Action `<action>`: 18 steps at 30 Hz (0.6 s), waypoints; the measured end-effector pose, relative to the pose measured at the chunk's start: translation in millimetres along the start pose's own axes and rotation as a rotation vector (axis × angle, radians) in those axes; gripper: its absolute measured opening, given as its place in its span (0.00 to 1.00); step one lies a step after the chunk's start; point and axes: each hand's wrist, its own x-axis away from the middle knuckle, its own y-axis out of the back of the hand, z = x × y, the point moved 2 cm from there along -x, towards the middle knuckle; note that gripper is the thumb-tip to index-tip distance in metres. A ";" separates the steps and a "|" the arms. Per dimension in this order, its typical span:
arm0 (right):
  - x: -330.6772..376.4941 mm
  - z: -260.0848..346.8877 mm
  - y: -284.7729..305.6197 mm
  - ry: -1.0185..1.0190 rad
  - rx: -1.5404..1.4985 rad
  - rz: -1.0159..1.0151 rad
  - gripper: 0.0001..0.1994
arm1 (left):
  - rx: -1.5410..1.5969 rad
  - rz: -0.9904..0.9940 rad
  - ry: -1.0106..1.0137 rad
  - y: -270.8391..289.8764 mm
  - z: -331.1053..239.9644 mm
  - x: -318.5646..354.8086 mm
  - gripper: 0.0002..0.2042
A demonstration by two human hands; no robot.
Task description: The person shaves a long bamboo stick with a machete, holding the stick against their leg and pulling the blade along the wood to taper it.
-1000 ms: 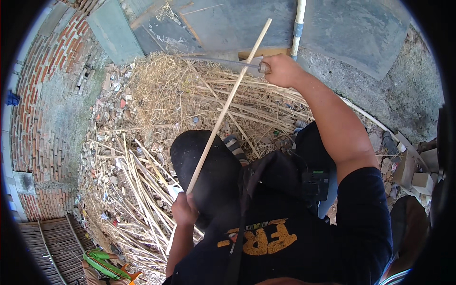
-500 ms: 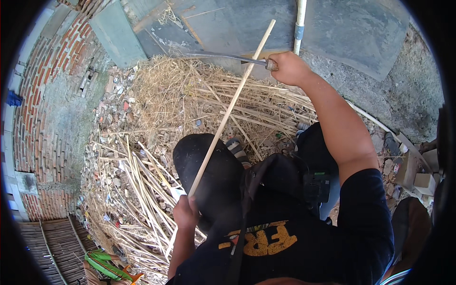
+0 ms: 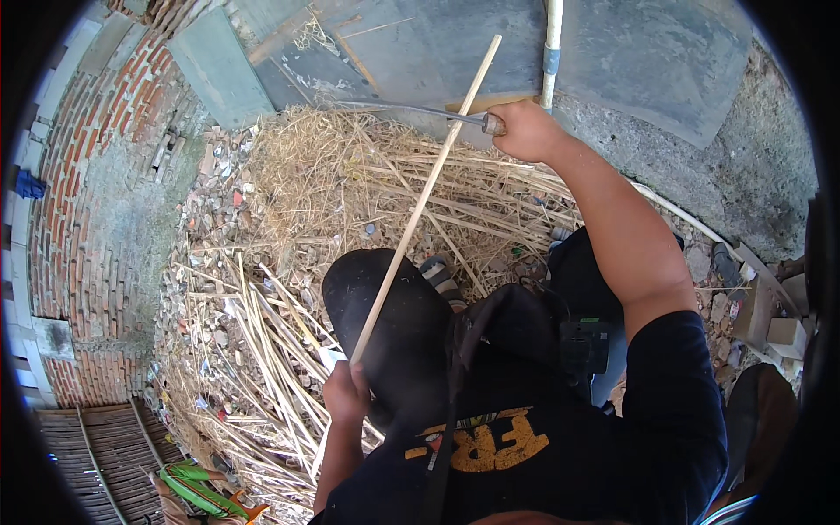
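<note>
My left hand (image 3: 346,394) is closed round the lower end of a long pale strip of bamboo or wood (image 3: 418,208). The strip slants up and away to the right, passing over my left knee. In my right hand (image 3: 525,130) is the handle of a long, slightly curved knife (image 3: 404,108), its thin blade pointing left. The blade crosses the strip near its far end and seems to touch it. The right arm reaches forward, well ahead of my body.
Many split strips (image 3: 271,350) lie on the rubble at left, others (image 3: 472,188) beyond my knees. Curly shavings (image 3: 302,166) are heaped ahead. A grey wall panel (image 3: 647,61) and a white pipe (image 3: 552,52) stand at the far side; wooden blocks (image 3: 787,337) lie at right.
The knife and my right hand have shifted slightly left and down. The strip stays in my left hand at nearly the same slant, and the view has shifted a little.
</note>
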 end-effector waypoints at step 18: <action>11.8 56.3 14.9 0.003 -0.012 0.108 0.12 | 0.089 -0.029 0.009 -6.3 1.1 0.2 0.13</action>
